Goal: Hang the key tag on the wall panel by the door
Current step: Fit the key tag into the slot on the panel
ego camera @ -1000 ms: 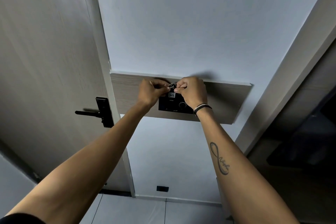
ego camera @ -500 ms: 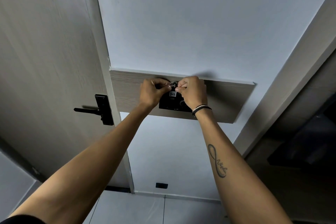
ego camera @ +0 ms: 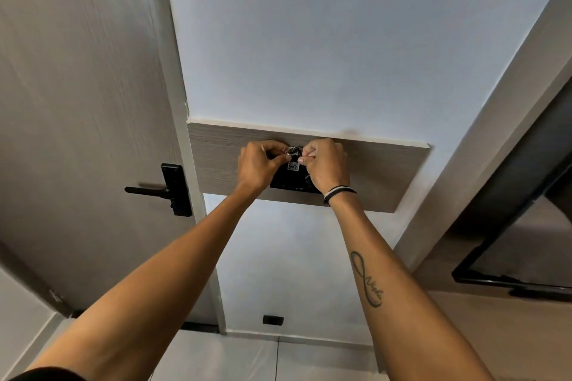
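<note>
A wood-grain wall panel (ego camera: 380,170) runs across the pale wall right of the door. A black unit (ego camera: 289,181) is set in its middle. Against the unit's top hangs the key tag (ego camera: 293,166), black with a small white label, under a metal ring (ego camera: 292,151). My left hand (ego camera: 258,167) pinches the ring from the left. My right hand (ego camera: 326,164) pinches it from the right, fingertips just above the label. Both hands cover most of the unit. What the ring rests on is hidden.
The grey door (ego camera: 80,120) stands at the left with a black lever handle (ego camera: 161,190). A dark framed opening (ego camera: 520,232) is at the right. A small black socket (ego camera: 273,319) sits low on the wall above the tiled floor (ego camera: 247,359).
Both hands stay pinched at the ring on the panel. The view has shifted slightly; the hands barely moved.
</note>
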Tool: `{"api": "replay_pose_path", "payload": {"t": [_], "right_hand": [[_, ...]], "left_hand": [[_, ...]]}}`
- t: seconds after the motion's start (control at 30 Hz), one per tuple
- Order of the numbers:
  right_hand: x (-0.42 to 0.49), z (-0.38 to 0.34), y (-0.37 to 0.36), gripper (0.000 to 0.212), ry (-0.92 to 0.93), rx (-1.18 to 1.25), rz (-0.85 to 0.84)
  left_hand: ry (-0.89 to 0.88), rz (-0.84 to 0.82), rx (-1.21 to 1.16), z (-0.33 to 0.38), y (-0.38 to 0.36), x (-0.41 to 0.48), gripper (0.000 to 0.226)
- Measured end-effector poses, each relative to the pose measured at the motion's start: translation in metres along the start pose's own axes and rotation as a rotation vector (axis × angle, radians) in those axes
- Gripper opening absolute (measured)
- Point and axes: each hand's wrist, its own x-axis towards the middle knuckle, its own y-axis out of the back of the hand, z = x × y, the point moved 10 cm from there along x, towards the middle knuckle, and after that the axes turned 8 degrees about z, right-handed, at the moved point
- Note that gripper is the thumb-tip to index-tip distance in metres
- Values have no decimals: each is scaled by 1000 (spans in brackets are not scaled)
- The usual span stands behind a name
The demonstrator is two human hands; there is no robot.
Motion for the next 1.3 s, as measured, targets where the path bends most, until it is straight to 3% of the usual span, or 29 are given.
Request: {"api": "replay_pose_path", "payload": {"t": [0.4,0.53,0.7,0.87,1.07,1.3], "right_hand": [[-3,0,-3,8,-4,2,-34],[-8,8,0,4,43,-119,-79],[-14,8,37,7,207,-330,122],[-26,3,59,33,298,-370,339],[-42,8,40,59,302,-434,296],[-46,7,37,67,281,-446,257]], "left_hand": [[-7,-6,40,4,3,-5,22],[-90,-13,138,8,10,-7,26],[-237,63,375,11,35,-12,27],[-470,172,583,27,44,-27,49],[-555,92,650,34,24,-41,59],[-535,19,640,30,16,-46,68]]}}
